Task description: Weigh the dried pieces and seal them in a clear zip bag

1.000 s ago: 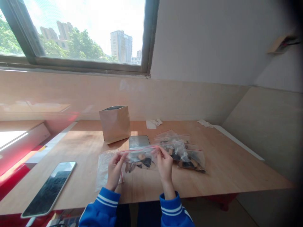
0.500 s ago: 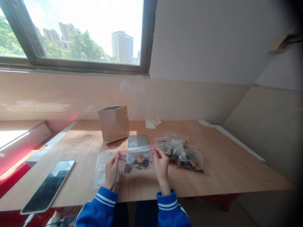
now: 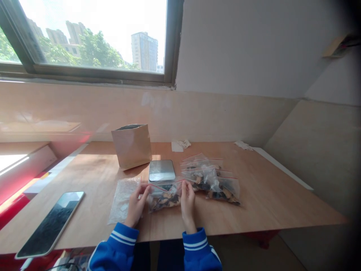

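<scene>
A clear zip bag [image 3: 164, 201] with a red seal line and dark and tan dried pieces inside is held up just over the table's near edge. My left hand [image 3: 137, 204] pinches its upper left corner, and my right hand [image 3: 187, 201] grips the upper right corner. Its top edge sags between them. Just behind it lies a flat silver scale [image 3: 161, 170]. Left of my left hand is a stack of clear empty-looking bags [image 3: 122, 201]. Several filled zip bags [image 3: 224, 191] are piled to the right of my right hand.
An open brown paper pouch [image 3: 132, 146] stands behind the scale on the wooden table [image 3: 270, 199]. A large phone [image 3: 52, 225] with a cable lies at the left edge. Crumpled white tissues [image 3: 181, 145] rest by the wall under the window.
The bag's top edge was stretched straight and now dips in the middle. My hands have come closer together, and the bag has moved lower, uncovering more of the scale.
</scene>
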Tool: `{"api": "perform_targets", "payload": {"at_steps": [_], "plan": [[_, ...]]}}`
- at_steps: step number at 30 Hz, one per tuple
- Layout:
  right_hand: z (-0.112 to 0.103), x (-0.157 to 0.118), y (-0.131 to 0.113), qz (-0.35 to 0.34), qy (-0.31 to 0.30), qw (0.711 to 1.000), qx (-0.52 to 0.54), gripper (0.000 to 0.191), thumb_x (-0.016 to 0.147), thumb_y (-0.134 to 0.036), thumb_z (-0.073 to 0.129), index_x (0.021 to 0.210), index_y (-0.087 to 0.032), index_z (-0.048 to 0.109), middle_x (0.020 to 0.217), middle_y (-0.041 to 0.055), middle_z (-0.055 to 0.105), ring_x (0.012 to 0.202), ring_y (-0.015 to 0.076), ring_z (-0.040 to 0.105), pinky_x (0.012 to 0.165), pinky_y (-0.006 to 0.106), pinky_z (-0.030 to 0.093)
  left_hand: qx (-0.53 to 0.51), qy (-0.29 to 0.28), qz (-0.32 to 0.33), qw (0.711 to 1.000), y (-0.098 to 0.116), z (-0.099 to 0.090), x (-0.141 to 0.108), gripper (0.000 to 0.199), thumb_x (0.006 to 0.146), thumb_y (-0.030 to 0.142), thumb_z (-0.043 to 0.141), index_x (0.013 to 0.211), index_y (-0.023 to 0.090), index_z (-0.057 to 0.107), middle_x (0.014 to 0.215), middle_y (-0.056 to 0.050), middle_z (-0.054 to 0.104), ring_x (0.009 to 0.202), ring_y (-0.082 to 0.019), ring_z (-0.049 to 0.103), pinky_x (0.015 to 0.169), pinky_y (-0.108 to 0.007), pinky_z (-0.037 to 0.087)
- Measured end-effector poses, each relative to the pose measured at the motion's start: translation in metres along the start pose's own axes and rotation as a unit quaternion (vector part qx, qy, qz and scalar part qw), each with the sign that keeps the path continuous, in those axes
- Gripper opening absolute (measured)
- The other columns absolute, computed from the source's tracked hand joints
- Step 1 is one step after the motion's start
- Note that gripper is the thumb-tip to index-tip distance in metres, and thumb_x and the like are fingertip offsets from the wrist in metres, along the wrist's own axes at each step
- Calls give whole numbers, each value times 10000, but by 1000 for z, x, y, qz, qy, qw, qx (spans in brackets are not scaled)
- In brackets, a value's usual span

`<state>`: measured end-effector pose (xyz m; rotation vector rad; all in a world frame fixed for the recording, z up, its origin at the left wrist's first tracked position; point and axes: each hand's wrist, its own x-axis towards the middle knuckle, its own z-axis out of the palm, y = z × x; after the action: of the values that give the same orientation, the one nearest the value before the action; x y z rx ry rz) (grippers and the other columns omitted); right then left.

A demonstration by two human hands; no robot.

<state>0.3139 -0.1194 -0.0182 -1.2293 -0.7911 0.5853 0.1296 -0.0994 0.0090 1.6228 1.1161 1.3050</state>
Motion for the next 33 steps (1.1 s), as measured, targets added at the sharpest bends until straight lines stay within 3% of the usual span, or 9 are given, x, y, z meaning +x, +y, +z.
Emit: {"api": "perform_targets", "payload": {"at_steps": [7, 13, 21, 33], "plan": [[-6, -2, 4, 4, 1, 999, -42, 461, 857, -588, 446, 746, -165, 591, 652, 35, 621, 599, 164, 565, 590, 265, 443, -21, 67, -34, 997, -7, -1, 0, 299, 826, 460, 566, 881, 170, 615, 739, -23, 661, 683, -156, 605, 665, -274, 466], [-7, -2, 5, 4, -5, 999, -40, 433, 851, -562, 476, 815, -152, 610, 641, 21, 614, 589, 151, 543, 591, 259, 438, -35, 75, -33, 996, -7, -1, 0, 264, 834, 440, 561, 825, 177, 568, 688, 9, 614, 635, -136, 570, 646, -265, 454], [-6, -2, 6, -14, 8, 999, -37, 456, 842, -544, 498, 974, -128, 630, 690, 41, 641, 590, 153, 546, 586, 267, 450, -12, 81, -23, 996, -2, -2, 0, 292, 813, 449, 584, 923, 181, 619, 817, -28, 666, 783, -175, 622, 706, -281, 460], [-5, -3, 0, -69, 30, 994, -83, 370, 839, -487, 522, 886, -143, 650, 812, 57, 659, 688, 158, 558, 663, 279, 455, 32, 110, -5, 993, -3, -4, -1, 252, 794, 436, 604, 845, 193, 643, 801, -19, 661, 769, -176, 605, 728, -288, 460]]}}
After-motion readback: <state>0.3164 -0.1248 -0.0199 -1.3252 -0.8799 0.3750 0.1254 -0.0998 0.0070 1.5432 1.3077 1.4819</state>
